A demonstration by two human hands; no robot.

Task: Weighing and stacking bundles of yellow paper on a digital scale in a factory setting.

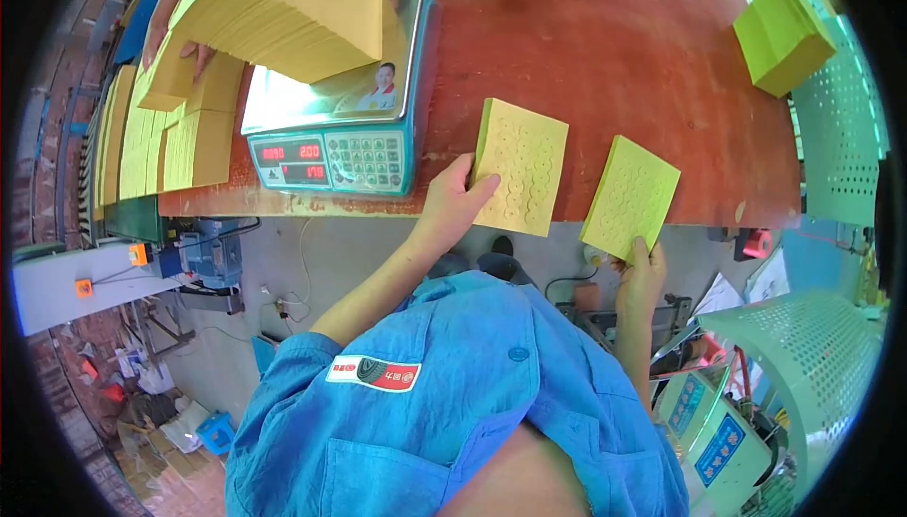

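Blue shirt (406,423) fills the near side, with the red table (633,54) beyond it. Both yellow pads appear across the table's near edge, the left pad (524,168) just right of the scale (378,163), the right pad (633,191) farther right and apart from it. Whether either rests on the wood, I cannot tell. Since each seems gripped at one side or corner only, a loose pinch could let sheets fan out or slip to the floor; the big stack (283,12) on the scale might topple if an elbow knocked it. The left hand (449,203) is partly open, pinching its pad by the left side, thumb on the dimpled face, fingertips hidden behind. The right hand (642,276) is closed tighter, thumb over the near edge of its pad, fingers curled beneath
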